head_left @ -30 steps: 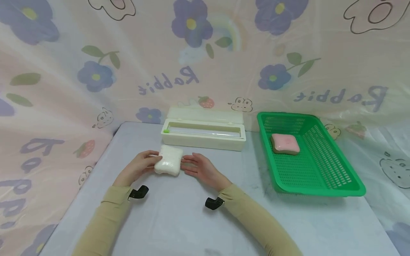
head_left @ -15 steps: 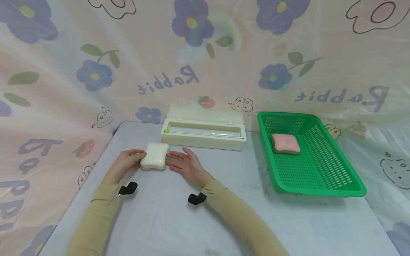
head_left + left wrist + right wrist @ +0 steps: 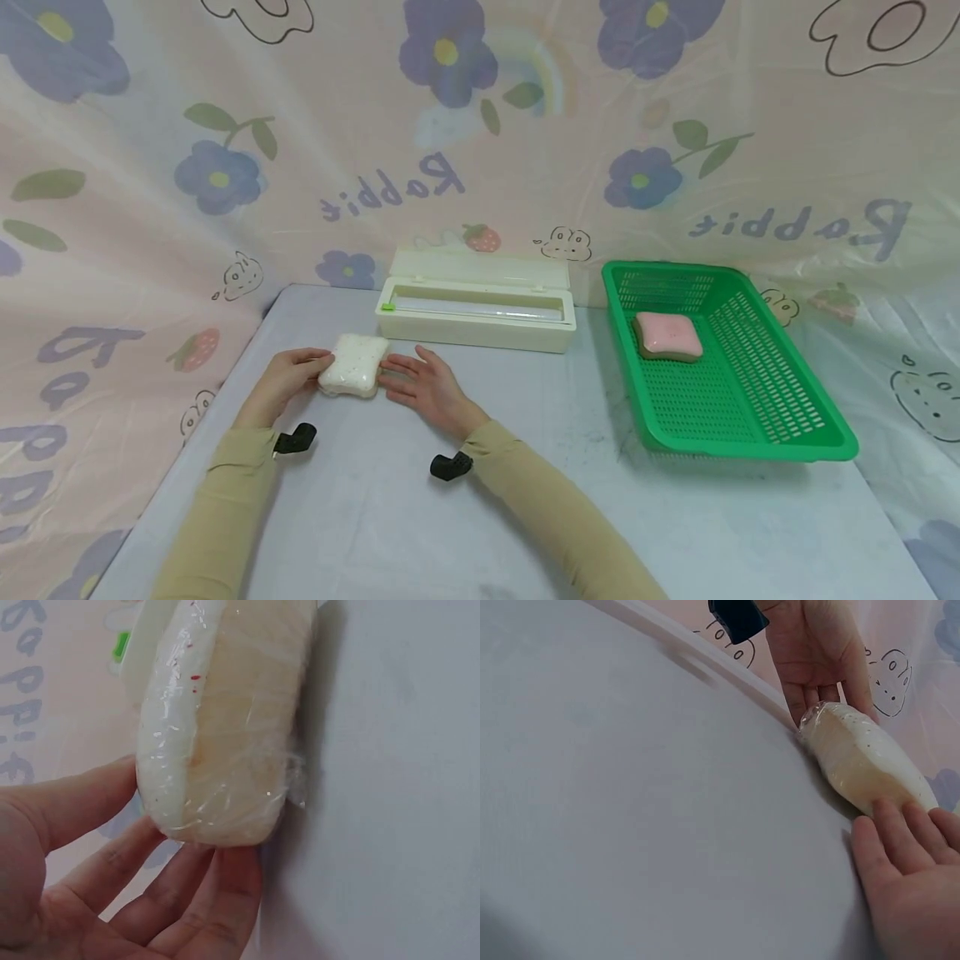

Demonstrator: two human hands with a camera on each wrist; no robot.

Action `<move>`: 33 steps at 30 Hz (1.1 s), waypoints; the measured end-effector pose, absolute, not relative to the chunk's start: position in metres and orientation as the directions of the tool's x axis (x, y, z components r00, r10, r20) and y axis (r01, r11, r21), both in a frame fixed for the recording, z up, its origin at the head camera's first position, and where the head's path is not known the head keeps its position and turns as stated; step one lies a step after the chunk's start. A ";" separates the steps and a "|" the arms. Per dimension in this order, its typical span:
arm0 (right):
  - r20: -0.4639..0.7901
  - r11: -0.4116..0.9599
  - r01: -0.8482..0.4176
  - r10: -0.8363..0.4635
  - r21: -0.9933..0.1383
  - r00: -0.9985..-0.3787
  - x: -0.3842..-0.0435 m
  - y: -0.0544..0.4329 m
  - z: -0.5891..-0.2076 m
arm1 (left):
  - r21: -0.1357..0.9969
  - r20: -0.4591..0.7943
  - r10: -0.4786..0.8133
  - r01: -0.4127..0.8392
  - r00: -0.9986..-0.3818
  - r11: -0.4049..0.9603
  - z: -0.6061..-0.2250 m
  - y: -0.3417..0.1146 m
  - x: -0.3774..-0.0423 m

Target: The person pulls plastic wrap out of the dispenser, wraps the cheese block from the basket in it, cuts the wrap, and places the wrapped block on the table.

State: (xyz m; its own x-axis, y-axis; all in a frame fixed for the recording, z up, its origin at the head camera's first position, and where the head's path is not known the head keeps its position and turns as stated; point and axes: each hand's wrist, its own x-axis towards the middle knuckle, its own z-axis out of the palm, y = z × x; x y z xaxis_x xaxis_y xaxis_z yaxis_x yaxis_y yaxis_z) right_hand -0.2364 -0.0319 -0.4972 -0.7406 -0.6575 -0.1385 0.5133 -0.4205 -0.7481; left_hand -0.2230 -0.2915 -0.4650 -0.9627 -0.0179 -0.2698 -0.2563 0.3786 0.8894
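Observation:
A puffy square bread slice [image 3: 354, 365], white-topped with small red specks and tan below, is wrapped in clear film and lies left of the middle of the table. My left hand [image 3: 283, 382] holds its left edge, thumb along the white side and fingers at the end face, as the left wrist view shows. On the opposite edge, the straight fingers of my right hand [image 3: 427, 390] touch the tan side, palm turned toward it. The right wrist view shows both hands at either end of the slice [image 3: 866, 761], with crinkled film at the left-hand end.
Behind the hands stands a long white cling film box [image 3: 476, 327], lid raised, with a roll and green slider. At right, a green basket [image 3: 645, 408] holds a pink-topped slice [image 3: 669, 336]. A printed curtain [image 3: 525, 142] hangs behind the table [image 3: 420, 525].
Both hands and the wrapped bread slice have moved left across the table, mostly in the first half second. The basket and film box stay where they were.

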 end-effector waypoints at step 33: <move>-0.117 -0.012 0.139 -0.468 -0.990 -0.876 -0.248 0.111 -0.426 | 0.890 -0.024 0.093 0.021 -0.995 0.455 -0.387 -0.231 -0.233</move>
